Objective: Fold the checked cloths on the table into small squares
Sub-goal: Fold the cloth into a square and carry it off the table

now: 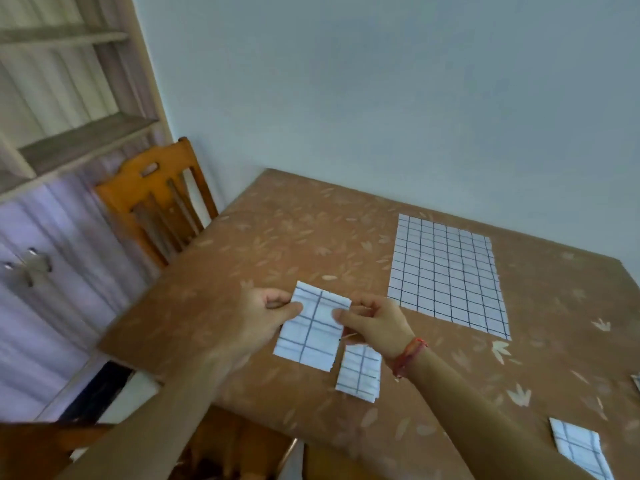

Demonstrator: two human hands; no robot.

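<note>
Both hands hold a white cloth with blue checks, folded to a small rectangle (311, 329), just above the table. My left hand (266, 311) pinches its upper left edge. My right hand (375, 323) pinches its upper right corner. A smaller folded checked cloth (359, 374) lies on the table below my right hand. A large checked cloth (446, 275) lies spread flat further back on the right. Another folded checked cloth (580, 446) sits near the table's front right.
The table (277, 237) has a brown leaf-patterned cover and stands against a pale wall. A wooden chair (156, 199) stands at its left side, with shelves and a cupboard (52, 237) beyond. Part of another chair shows at the bottom left.
</note>
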